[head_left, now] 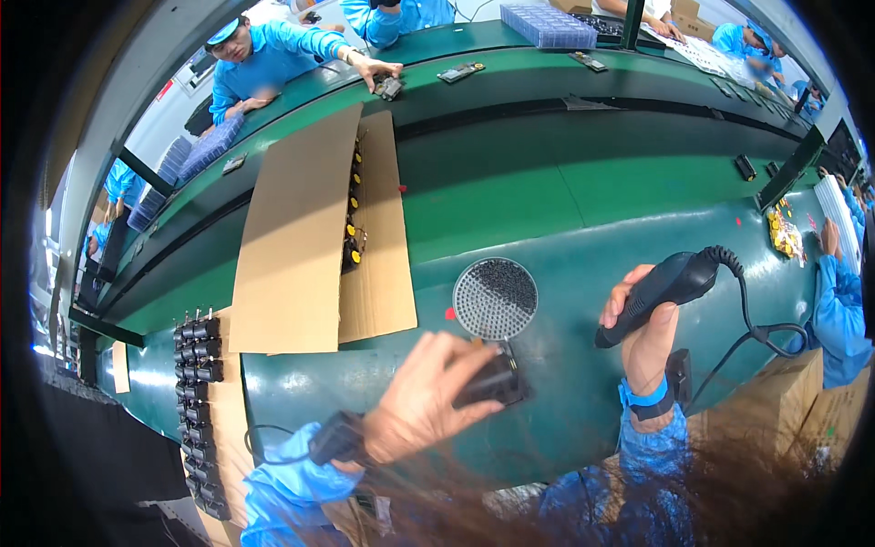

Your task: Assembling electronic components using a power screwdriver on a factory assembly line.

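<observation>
My left hand [421, 399] has its fingers around a small black boxy housing [503, 376], holding it low over or on the green bench; the fingers cover part of it. In my right hand [645, 342] is a black electric screwdriver [663, 290], tilted, with its narrower end toward the lower left. A coiled black cord [726, 259] runs from its upper end. Just beyond the housing lies a round perforated screw tray [472, 314], its upper right part covered with tiny dark screws. Both wrists wear bands.
Cardboard sheets [296, 237] lie ahead left, with small yellow-and-black parts between them. Several black housings [199, 401] line a cardboard strip at left. A bag of yellow parts [782, 232] sits at right. Across the conveyor [510, 173], a person's hand [375, 71] touches a small device.
</observation>
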The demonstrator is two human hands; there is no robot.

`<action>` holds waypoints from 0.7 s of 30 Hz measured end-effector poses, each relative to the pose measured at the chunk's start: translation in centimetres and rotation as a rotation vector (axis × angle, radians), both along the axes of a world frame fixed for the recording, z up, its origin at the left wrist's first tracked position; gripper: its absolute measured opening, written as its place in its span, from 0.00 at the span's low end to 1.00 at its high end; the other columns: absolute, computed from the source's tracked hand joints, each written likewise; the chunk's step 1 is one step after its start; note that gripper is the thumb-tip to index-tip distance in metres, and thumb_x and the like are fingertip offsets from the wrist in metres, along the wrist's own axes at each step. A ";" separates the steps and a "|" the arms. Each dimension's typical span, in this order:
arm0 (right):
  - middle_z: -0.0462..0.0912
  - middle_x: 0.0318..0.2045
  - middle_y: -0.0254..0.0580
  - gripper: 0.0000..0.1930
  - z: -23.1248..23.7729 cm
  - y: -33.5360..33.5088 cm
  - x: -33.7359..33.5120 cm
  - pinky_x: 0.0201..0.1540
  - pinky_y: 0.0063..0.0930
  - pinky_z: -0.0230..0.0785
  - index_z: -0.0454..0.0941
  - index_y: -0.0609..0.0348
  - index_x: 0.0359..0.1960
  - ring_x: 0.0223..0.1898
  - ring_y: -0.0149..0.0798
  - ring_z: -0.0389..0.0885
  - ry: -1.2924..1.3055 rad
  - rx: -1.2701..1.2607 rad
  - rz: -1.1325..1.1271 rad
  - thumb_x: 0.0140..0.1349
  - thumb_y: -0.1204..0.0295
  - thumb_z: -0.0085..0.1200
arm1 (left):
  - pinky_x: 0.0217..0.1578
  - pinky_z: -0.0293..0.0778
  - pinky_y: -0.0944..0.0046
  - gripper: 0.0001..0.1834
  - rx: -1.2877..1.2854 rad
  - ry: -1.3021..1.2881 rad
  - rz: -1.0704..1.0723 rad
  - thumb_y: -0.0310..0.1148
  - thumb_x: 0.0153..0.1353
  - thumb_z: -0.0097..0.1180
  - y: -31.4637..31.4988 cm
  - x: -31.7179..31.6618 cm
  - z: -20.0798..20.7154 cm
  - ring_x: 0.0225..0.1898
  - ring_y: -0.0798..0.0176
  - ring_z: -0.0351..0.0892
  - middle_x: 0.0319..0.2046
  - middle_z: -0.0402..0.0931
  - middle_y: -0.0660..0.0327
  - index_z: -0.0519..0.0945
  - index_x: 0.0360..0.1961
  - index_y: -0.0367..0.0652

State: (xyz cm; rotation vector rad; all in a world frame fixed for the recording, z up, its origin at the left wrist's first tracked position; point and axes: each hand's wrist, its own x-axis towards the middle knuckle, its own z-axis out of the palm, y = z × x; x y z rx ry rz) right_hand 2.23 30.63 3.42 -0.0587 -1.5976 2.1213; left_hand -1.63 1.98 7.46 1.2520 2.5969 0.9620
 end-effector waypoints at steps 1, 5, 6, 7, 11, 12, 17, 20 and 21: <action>0.77 0.28 0.39 0.44 0.0 0.0 -0.1 0.32 0.28 0.74 0.70 0.63 0.50 0.29 0.32 0.78 -0.003 -0.005 0.002 0.57 0.29 0.57 | 0.50 0.76 0.55 0.37 0.011 0.014 -0.022 0.38 0.46 0.79 0.1 0.7 -0.6 0.48 0.50 0.75 0.46 0.74 0.55 0.80 0.59 0.41; 0.76 0.26 0.40 0.45 -0.3 0.2 0.2 0.31 0.29 0.73 0.70 0.63 0.49 0.27 0.33 0.77 -0.007 -0.012 0.022 0.55 0.27 0.57 | 0.46 0.76 0.58 0.35 0.006 0.085 -0.051 0.40 0.49 0.78 1.1 2.0 -2.9 0.45 0.54 0.74 0.44 0.74 0.58 0.80 0.59 0.39; 0.76 0.26 0.40 0.45 -0.3 0.1 0.2 0.31 0.29 0.73 0.70 0.63 0.49 0.27 0.33 0.77 -0.009 -0.007 0.024 0.55 0.27 0.57 | 0.45 0.75 0.58 0.35 -0.003 0.123 -0.051 0.41 0.49 0.77 1.3 2.1 -3.2 0.45 0.55 0.74 0.44 0.74 0.58 0.81 0.58 0.39; 0.76 0.26 0.40 0.45 -0.3 0.0 0.2 0.31 0.29 0.73 0.69 0.63 0.49 0.27 0.33 0.77 -0.011 0.003 0.023 0.54 0.27 0.57 | 0.43 0.75 0.60 0.34 -0.024 0.158 -0.039 0.41 0.50 0.77 1.5 2.3 -3.3 0.43 0.56 0.73 0.44 0.75 0.59 0.81 0.57 0.39; 0.75 0.25 0.40 0.46 -0.3 0.0 0.5 0.32 0.30 0.73 0.68 0.62 0.50 0.26 0.34 0.77 -0.022 0.006 0.002 0.54 0.26 0.56 | 0.47 0.74 0.58 0.35 -0.065 0.123 -0.016 0.42 0.52 0.75 1.2 2.7 -4.3 0.46 0.55 0.73 0.46 0.75 0.59 0.80 0.60 0.39; 0.75 0.25 0.40 0.46 -0.3 -0.1 0.5 0.32 0.30 0.73 0.68 0.62 0.50 0.26 0.34 0.77 -0.024 0.009 0.003 0.54 0.26 0.56 | 0.49 0.73 0.56 0.35 -0.080 0.166 -0.014 0.43 0.54 0.74 1.2 2.9 -4.6 0.49 0.54 0.72 0.48 0.74 0.58 0.79 0.61 0.39; 0.73 0.26 0.38 0.48 1.8 -1.9 0.0 0.32 0.32 0.74 0.67 0.60 0.48 0.26 0.34 0.76 0.082 -0.010 0.023 0.54 0.21 0.48 | 0.53 0.70 0.52 0.36 -0.113 0.195 -0.008 0.43 0.57 0.71 0.5 3.5 -5.5 0.58 0.53 0.69 0.52 0.74 0.57 0.75 0.64 0.39; 0.70 0.23 0.35 0.45 4.0 -4.6 -1.4 0.28 0.31 0.71 0.66 0.55 0.45 0.22 0.33 0.73 0.186 0.014 0.135 0.57 0.20 0.41 | 0.52 0.71 0.54 0.35 -0.061 0.194 -0.084 0.41 0.57 0.70 0.4 2.3 -5.8 0.59 0.53 0.71 0.54 0.74 0.57 0.75 0.64 0.39; 0.71 0.23 0.36 0.46 3.9 -5.5 -2.2 0.24 0.31 0.70 0.66 0.56 0.44 0.20 0.33 0.72 0.236 -0.045 0.184 0.56 0.19 0.41 | 0.52 0.71 0.55 0.36 -0.017 0.192 -0.106 0.40 0.56 0.70 0.2 1.7 -5.7 0.58 0.54 0.72 0.55 0.73 0.57 0.75 0.64 0.39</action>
